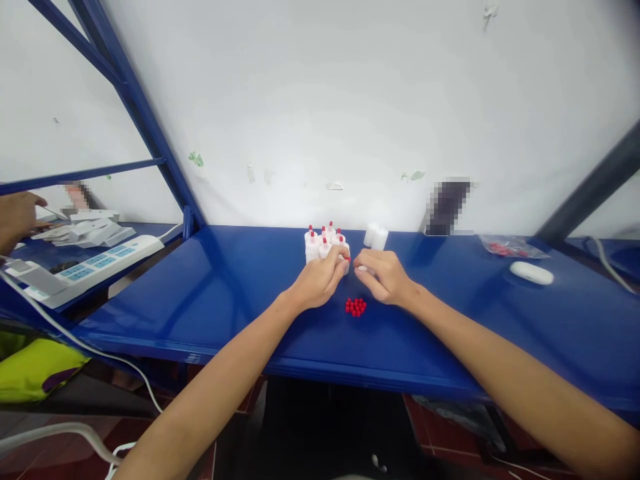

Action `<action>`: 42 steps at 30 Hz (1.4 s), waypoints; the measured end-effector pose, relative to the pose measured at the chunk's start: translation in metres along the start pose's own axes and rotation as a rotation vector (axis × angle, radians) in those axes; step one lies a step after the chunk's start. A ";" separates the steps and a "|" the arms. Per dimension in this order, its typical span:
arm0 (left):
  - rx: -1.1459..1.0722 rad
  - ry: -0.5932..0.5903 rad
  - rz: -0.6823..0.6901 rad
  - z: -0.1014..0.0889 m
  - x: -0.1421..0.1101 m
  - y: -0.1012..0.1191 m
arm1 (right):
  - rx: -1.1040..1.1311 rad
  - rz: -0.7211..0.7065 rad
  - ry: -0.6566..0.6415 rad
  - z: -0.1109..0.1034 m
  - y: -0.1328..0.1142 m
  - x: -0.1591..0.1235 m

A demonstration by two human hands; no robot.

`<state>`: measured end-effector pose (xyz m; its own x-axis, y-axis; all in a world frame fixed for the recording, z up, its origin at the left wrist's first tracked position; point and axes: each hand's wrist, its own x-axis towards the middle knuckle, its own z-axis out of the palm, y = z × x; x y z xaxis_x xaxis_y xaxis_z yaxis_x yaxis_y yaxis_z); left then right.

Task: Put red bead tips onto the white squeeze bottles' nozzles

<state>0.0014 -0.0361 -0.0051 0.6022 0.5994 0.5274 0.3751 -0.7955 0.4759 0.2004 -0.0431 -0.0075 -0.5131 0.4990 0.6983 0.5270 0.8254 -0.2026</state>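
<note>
My left hand (321, 279) is closed, thumb and index finger pinched at a small red cap (348, 259). Just behind its fingers stands a tight group of white bottles (313, 248) with pointed red tips. Facing it across a narrow gap, my right hand (384, 275) has curled fingers around a small white piece (367, 269), mostly hidden by them. Below and between both hands lies a cluster of loose red caps (355, 307) on the blue table (240, 287). Behind my right hand are white bottles (376, 236) showing no red tips.
A pixelated dark panel (447, 208) leans on the wall. To the right lie a clear bag with red pieces (510, 247) and a white oval case (532, 273). At left are a power strip (100, 267), white boxes (93, 230) and another person's hand (20, 217) beyond the blue frame.
</note>
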 end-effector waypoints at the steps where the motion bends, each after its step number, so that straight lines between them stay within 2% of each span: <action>1: -0.002 0.021 0.004 0.000 0.000 0.000 | -0.082 0.019 -0.028 0.000 -0.004 0.002; 3: 0.013 0.049 0.008 0.000 -0.001 -0.001 | -0.210 0.104 -0.053 0.000 -0.010 0.007; 6: 0.081 0.052 0.026 0.000 -0.001 -0.003 | -0.270 0.153 -0.097 -0.001 -0.017 0.011; 18: 0.134 0.004 0.022 -0.001 -0.001 -0.004 | -0.254 0.231 -0.209 -0.009 -0.020 0.013; 23: 0.172 0.002 0.052 0.001 -0.001 -0.004 | -0.177 0.232 -0.256 -0.013 -0.016 0.012; 28: 0.198 0.027 0.074 0.003 -0.002 -0.005 | -0.119 0.332 -0.274 -0.014 -0.014 0.012; 33: 0.176 0.038 0.093 0.004 -0.002 -0.002 | -0.050 0.325 -0.241 -0.010 -0.014 0.013; 37: 0.182 -0.015 0.062 0.006 -0.002 -0.001 | -0.033 0.324 -0.234 -0.008 -0.013 0.012; 40: 0.188 -0.052 0.069 0.006 -0.001 -0.001 | 0.009 0.256 -0.219 -0.008 -0.009 0.009; 42: 0.225 -0.034 0.069 0.002 0.000 -0.001 | 0.043 0.210 -0.202 -0.008 -0.005 0.007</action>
<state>0.0026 -0.0356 -0.0071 0.6539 0.5427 0.5271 0.4775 -0.8365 0.2687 0.1988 -0.0460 0.0040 -0.5229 0.6989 0.4879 0.6090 0.7068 -0.3598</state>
